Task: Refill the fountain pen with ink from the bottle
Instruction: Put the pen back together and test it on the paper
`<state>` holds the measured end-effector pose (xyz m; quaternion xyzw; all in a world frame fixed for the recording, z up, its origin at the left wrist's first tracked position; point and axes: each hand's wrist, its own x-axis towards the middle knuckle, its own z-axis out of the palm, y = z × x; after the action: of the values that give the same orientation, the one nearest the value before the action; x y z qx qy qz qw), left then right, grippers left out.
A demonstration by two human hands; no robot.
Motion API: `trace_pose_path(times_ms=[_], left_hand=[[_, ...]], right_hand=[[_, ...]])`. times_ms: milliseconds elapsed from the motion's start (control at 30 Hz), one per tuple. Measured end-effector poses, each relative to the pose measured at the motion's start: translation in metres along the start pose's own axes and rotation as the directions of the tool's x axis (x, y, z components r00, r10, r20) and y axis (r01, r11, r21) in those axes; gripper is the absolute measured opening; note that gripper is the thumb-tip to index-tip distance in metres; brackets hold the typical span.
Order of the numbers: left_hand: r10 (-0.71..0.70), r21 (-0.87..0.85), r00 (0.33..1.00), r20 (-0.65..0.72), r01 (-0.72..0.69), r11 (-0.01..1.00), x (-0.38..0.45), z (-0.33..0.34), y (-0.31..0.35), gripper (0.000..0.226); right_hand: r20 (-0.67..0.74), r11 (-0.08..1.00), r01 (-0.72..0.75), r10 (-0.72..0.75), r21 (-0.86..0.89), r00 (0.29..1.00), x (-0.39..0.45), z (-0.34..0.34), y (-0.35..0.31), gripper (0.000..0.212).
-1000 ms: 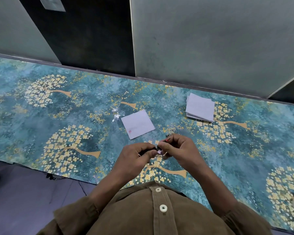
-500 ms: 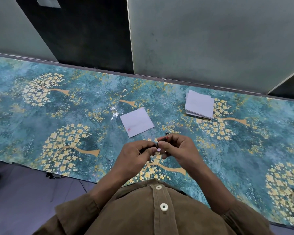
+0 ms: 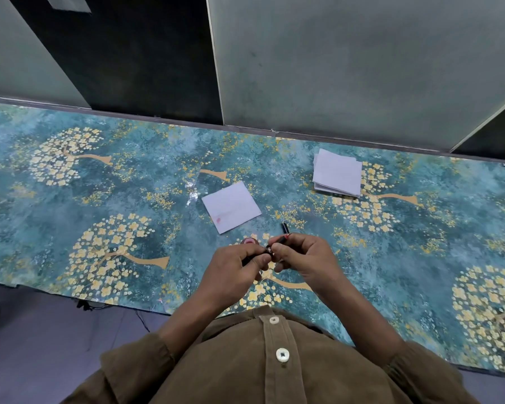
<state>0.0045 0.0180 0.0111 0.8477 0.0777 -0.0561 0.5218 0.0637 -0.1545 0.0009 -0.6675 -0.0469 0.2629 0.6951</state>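
Both hands pinch the fountain pen [image 3: 270, 249]: left hand [image 3: 233, 268], right hand [image 3: 306, 259]; long axis runs near-left to far-right.

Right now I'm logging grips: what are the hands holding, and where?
A dark fountain pen: left hand pinches one end, right hand the other, meeting at its metal ring.

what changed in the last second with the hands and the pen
Very little. Both the left hand and the right hand stay pinched on the pen held between them, with only slight finger shifts. A small round pinkish object now shows on the table just beyond the left hand; it was hidden before. The single paper, the paper stack and the small dark piece have not moved.
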Motion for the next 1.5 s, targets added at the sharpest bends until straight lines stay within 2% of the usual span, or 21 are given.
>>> trace_pose_path(times_ms=[167,267,333,367,433,500,600,667,833,933,1033,1100,1167,1233,1267,1333,1400,1500], left_hand=[[-0.042,-0.008,0.999,-0.007,0.042,0.999,-0.002,0.004,-0.004,0.01],[-0.08,-0.053,0.995,-0.056,0.077,0.996,-0.004,0.003,-0.009,0.011],[-0.13,-0.115,0.986,-0.106,0.118,0.986,-0.005,-0.001,-0.01,0.013],[-0.146,-0.14,0.981,-0.129,0.128,0.982,-0.007,-0.003,-0.01,0.017],[-0.154,-0.165,0.975,-0.162,0.127,0.978,-0.01,-0.007,-0.011,0.022],[-0.163,-0.172,0.971,-0.175,0.133,0.976,-0.011,-0.009,-0.012,0.022],[-0.161,-0.171,0.973,-0.168,0.132,0.976,-0.008,-0.007,-0.01,0.02],[-0.151,-0.182,0.977,-0.154,0.122,0.976,-0.005,-0.006,-0.007,0.021],[-0.137,-0.208,0.981,-0.137,0.107,0.972,0.002,-0.006,-0.001,0.023],[-0.135,-0.209,0.983,-0.126,0.107,0.972,0.005,-0.005,0.001,0.019],[-0.139,-0.22,0.983,-0.116,0.111,0.969,0.005,-0.004,0.001,0.015],[-0.149,-0.22,0.983,-0.112,0.121,0.968,0.006,-0.004,-0.001,0.013],[-0.158,-0.213,0.982,-0.106,0.132,0.968,0.007,-0.004,-0.004,0.012],[-0.158,-0.202,0.983,-0.093,0.137,0.97,0.009,-0.003,-0.007,0.013],[-0.157,-0.193,0.984,-0.085,0.138,0.971,0.01,-0.002,-0.008,0.013],[-0.152,-0.171,0.986,-0.073,0.138,0.976,0.011,0.001,-0.009,0.012],[-0.144,-0.15,0.987,-0.066,0.133,0.98,0.011,0.003,-0.008,0.012],[-0.136,-0.143,0.989,-0.059,0.126,0.982,0.011,0.004,-0.007,0.012]], right_hand=[[0.01,1.0,-0.023,0.023,0.019,1.0,-0.002,0.001,0.004,0.012],[0.033,0.992,-0.087,0.084,0.091,0.996,0.005,-0.003,0.004,0.024],[-0.046,0.98,-0.129,0.137,0.148,0.99,0.017,-0.011,0.007,0.032],[-0.121,0.985,-0.142,0.153,0.094,0.981,0.022,-0.015,0.009,0.028],[-0.272,0.973,-0.179,0.135,-0.146,0.953,0.037,-0.024,0.02,0.014],[-0.335,0.899,-0.209,0.076,-0.384,0.939,0.051,-0.031,0.031,0.008],[-0.297,0.751,-0.202,0.009,-0.629,0.955,0.067,-0.035,0.041,0.015],[-0.265,0.66,-0.191,-0.013,-0.727,0.964,0.074,-0.033,0.044,0.019],[-0.177,0.458,-0.171,0.032,-0.872,0.984,0.085,-0.029,0.049,0.019],[-0.16,0.409,-0.161,0.035,-0.898,0.986,0.09,-0.03,0.048,0.018],[-0.21,0.491,-0.23,0.097,-0.84,0.973,0.09,-0.033,0.043,0.03],[-0.237,0.639,-0.268,0.137,-0.721,0.962,0.086,-0.034,0.033,0.03],[-0.242,0.852,-0.287,0.196,-0.437,0.95,0.078,-0.033,0.018,0.013],[-0.168,0.966,-0.251,0.238,-0.062,0.957,0.068,-0.032,-0.001,0.009],[-0.122,0.972,-0.218,0.228,0.086,0.966,0.062,-0.031,-0.01,0.01],[-0.071,0.956,-0.146,0.169,0.256,0.983,0.052,-0.028,-0.024,0.013],[-0.069,0.945,-0.082,0.109,0.316,0.992,0.044,-0.027,-0.034,0.014],[-0.107,0.955,-0.007,0.041,0.295,0.993,0.039,-0.027,-0.039,0.014]])
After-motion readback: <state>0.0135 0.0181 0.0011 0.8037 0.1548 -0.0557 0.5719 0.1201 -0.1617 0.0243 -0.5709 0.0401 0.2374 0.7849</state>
